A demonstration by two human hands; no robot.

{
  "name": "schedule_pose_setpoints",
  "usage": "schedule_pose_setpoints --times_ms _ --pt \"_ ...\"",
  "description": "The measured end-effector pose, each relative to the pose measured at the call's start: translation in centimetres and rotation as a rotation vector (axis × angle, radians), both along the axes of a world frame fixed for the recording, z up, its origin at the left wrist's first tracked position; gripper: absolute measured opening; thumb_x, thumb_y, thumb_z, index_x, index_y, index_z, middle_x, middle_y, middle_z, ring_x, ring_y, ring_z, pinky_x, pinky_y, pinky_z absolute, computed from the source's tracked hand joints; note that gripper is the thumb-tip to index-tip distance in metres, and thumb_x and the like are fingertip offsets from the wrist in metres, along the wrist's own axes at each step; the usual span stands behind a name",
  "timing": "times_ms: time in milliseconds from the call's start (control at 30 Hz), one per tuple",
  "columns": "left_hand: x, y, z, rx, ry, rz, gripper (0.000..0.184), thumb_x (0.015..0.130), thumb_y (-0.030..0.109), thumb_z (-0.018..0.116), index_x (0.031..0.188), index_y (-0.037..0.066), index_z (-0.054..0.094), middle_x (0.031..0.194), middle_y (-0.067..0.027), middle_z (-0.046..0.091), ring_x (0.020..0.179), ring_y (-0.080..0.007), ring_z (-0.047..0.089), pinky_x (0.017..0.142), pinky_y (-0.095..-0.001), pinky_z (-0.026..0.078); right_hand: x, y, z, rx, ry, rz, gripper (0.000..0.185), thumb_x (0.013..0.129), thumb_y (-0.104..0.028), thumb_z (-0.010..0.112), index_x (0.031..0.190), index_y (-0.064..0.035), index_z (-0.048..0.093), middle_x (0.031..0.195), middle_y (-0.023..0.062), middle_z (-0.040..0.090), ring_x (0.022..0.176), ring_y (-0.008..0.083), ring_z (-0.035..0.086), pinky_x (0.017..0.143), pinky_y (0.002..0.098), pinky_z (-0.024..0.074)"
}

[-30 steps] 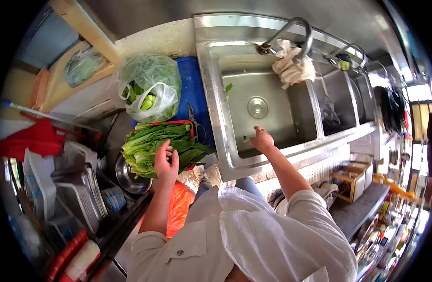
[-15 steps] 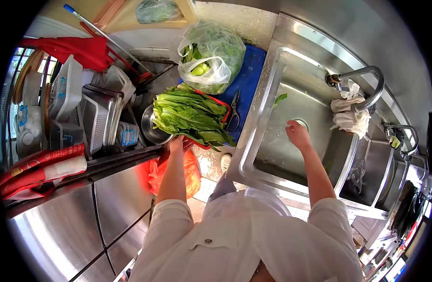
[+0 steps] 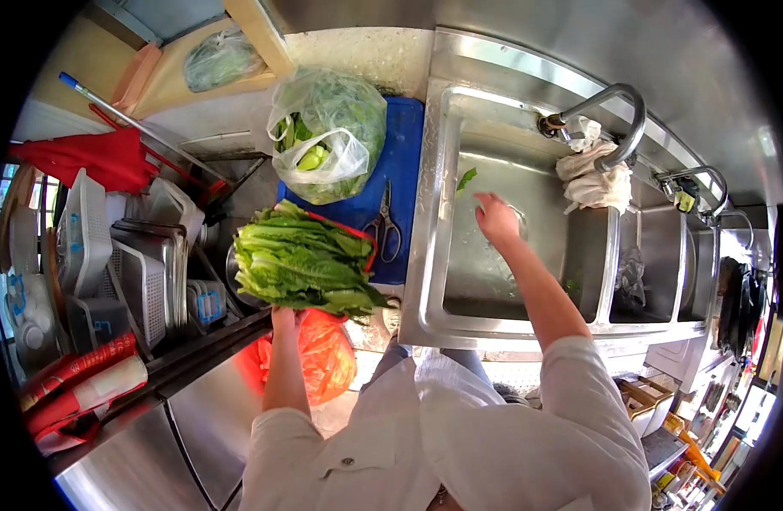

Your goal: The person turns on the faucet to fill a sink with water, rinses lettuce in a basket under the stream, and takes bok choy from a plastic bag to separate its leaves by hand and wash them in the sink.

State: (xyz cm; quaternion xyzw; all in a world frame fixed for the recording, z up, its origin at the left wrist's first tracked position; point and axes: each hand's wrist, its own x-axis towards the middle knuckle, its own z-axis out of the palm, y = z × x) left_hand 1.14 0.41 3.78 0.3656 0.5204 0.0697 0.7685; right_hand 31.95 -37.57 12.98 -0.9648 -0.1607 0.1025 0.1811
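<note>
Long green leafy vegetables [image 3: 302, 260] lie heaped in a red basket [image 3: 372, 253], whose rim shows at the right of the pile. My left hand [image 3: 287, 319] grips the basket's near left edge; leaves cover its fingertips. Over the large sink basin [image 3: 485, 294] hangs my right hand [image 3: 498, 220], fingers stretched out and holding nothing. A small loose leaf [image 3: 466, 179] lies in the basin just beyond that hand, and the drain [image 3: 519, 223] is beside it, partly hidden.
Scissors [image 3: 385, 223] and a clear bag of greens [image 3: 328, 140] rest on a blue board [image 3: 404, 192]. A metal faucet [image 3: 634, 128] with cloths [image 3: 600, 175] overhangs the sink. Plastic baskets [image 3: 89, 221] stand at left; an orange-red bag [image 3: 323, 362] is below the basket.
The view has shifted right. The basket of greens has moved left with my left hand, covering more of the metal bowl. My right hand has come nearer the loose leaf.
</note>
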Motion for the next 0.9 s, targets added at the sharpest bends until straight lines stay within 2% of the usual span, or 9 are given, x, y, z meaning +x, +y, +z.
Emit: schedule_pose_setpoints --times_ms 100,267,433,533,600,733,800,867,900 --pt "-1.8 -0.4 3.3 0.102 -0.057 0.035 0.033 0.079 0.015 0.059 0.111 0.014 0.048 0.099 -0.0087 0.059 0.084 -0.0259 0.06 0.063 -0.0423 0.053 3.4 2.9 -4.2 -0.007 -0.263 0.013 0.03 0.075 -0.015 0.051 0.106 -0.0144 0.053 0.103 0.0125 0.055 0.095 0.0326 0.053 0.076 0.04 0.0465" --pt "-3.9 0.0 9.1 0.164 -0.037 0.015 0.034 0.078 0.016 0.06 0.11 0.009 0.051 0.101 -0.0109 0.058 0.083 -0.0282 0.06 0.062 -0.0417 0.055 1.1 2.8 -7.7 -0.463 0.144 0.151 0.022 0.076 -0.012 0.048 0.092 -0.0071 0.062 0.103 0.0117 0.057 0.096 0.0294 0.055 0.079 0.0385 0.0469" --pt "-4.0 0.2 13.5 0.211 -0.155 -0.136 0.038 0.077 0.015 0.06 0.112 0.005 0.049 0.101 -0.0137 0.058 0.083 -0.0287 0.061 0.061 -0.0411 0.055 -3.4 -4.1 -4.7 0.062 0.312 -0.228 0.021 0.076 -0.015 0.047 0.088 -0.0103 0.063 0.092 0.0162 0.06 0.086 0.0327 0.057 0.077 0.0388 0.0464" --pt "-2.1 -0.6 15.2 0.257 -0.118 -0.262 0.044 0.076 0.019 0.06 0.115 0.004 0.046 0.104 -0.0132 0.056 0.085 -0.0282 0.06 0.062 -0.0413 0.055 -4.9 -11.6 -2.7 0.109 0.152 -0.496 0.02 0.076 -0.014 0.046 0.086 -0.0122 0.063 0.09 0.0149 0.061 0.085 0.0307 0.058 0.076 0.0395 0.0466" --pt "0.3 -2.7 18.4 0.213 -0.202 -0.255 0.043 0.078 0.02 0.058 0.117 0.006 0.044 0.107 -0.0132 0.054 0.088 -0.0308 0.058 0.065 -0.0462 0.053 -5.3 -17.1 -1.1 -0.118 0.069 -0.558 0.02 0.077 -0.012 0.045 0.084 -0.0108 0.063 0.094 0.0138 0.06 0.086 0.0295 0.059 0.076 0.0396 0.047" --pt "3.6 -5.0 19.4 0.202 -0.167 -0.236 0.044 0.08 0.018 0.057 0.119 0.005 0.042 0.11 -0.0109 0.053 0.095 -0.027 0.055 0.075 -0.0402 0.05 -5.2 -24.3 -3.8 -0.495 0.181 -0.345 0.021 0.078 -0.011 0.043 0.086 -0.0061 0.062 0.109 0.0147 0.055 0.09 0.0305 0.058 0.078 0.0401 0.0471" --pt "4.4 -6.9 19.9 0.175 -0.225 -0.295 0.042 0.08 0.017 0.056 0.118 0.005 0.043 0.112 -0.0107 0.052 0.099 -0.0259 0.053 0.08 -0.0386 0.048 -5.2 -26.3 -8.3 -0.491 0.137 -0.431 0.018 0.073 -0.014 0.054 0.087 -0.0085 0.064 0.096 0.0169 0.059 0.084 0.0287 0.06 0.072 0.0368 0.049" --pt "4.8 -8.4 19.6 0.159 -0.327 -0.363 0.042 0.079 0.015 0.057 0.118 0.004 0.044 0.113 -0.0106 0.051 0.099 -0.0251 0.053 0.08 -0.038 0.048 -5.0 -25.2 -6.1 -0.722 0.692 0.46 0.015 0.073 -0.014 0.055 0.078 -0.0024 0.063 0.07 0.0159 0.061 0.067 0.0273 0.061 0.062 0.0375 0.0504" --pt "5.0 -8.8 19.1 0.162 -0.314 -0.385 0.045 0.078 0.014 0.058 0.119 0.004 0.042 0.114 -0.0107 0.051 0.098 -0.025 0.054 0.081 -0.0369 0.048 -5.3 -25.0 -6.2 -0.713 0.698 0.453 0.015 0.073 -0.014 0.055 0.078 -0.0024 0.063 0.07 0.0159 0.061 0.067 0.0273 0.061 0.062 0.0375 0.0504"
